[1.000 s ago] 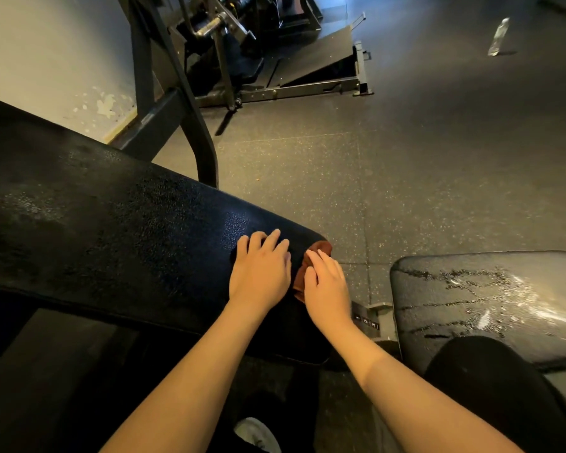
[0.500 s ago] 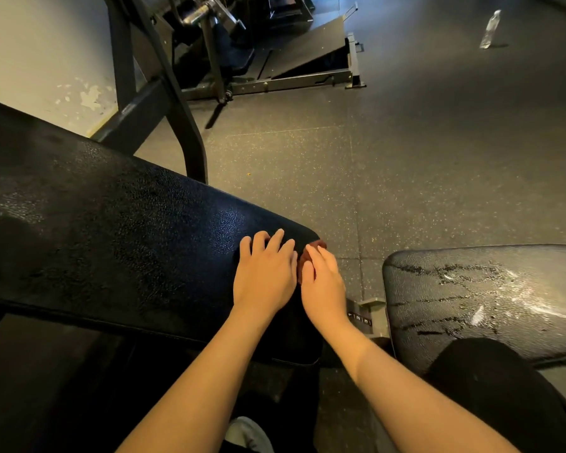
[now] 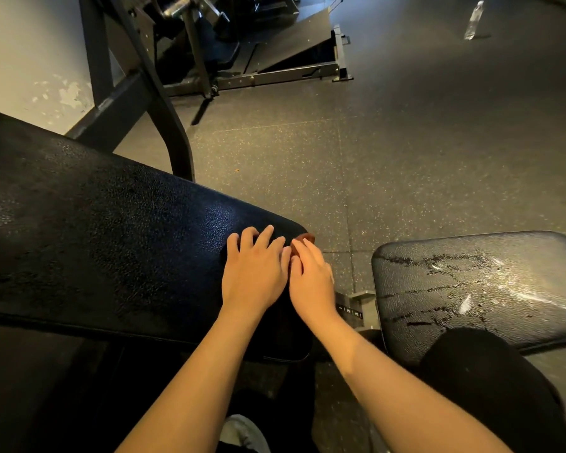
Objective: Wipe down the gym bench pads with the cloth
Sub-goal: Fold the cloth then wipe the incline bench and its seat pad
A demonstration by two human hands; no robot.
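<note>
My left hand (image 3: 254, 269): flat, fingers spread, near back pad (image 3: 111, 230) end. My right hand (image 3: 311, 279): fingers straight, pressing cloth (image 3: 307, 238) at pad's far corner.

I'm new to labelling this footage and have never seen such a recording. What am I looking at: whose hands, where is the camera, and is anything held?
No machine here: a person wears a wide-angle camera on the head, looking down at their own bare arms. The left hand lies flat, fingers spread, on the long black back pad of a gym bench. The right hand presses a reddish-brown cloth against that pad's end; only a corner of it shows. To the right is the seat pad, streaked with wet. A bottle is on the floor, far off.
</note>
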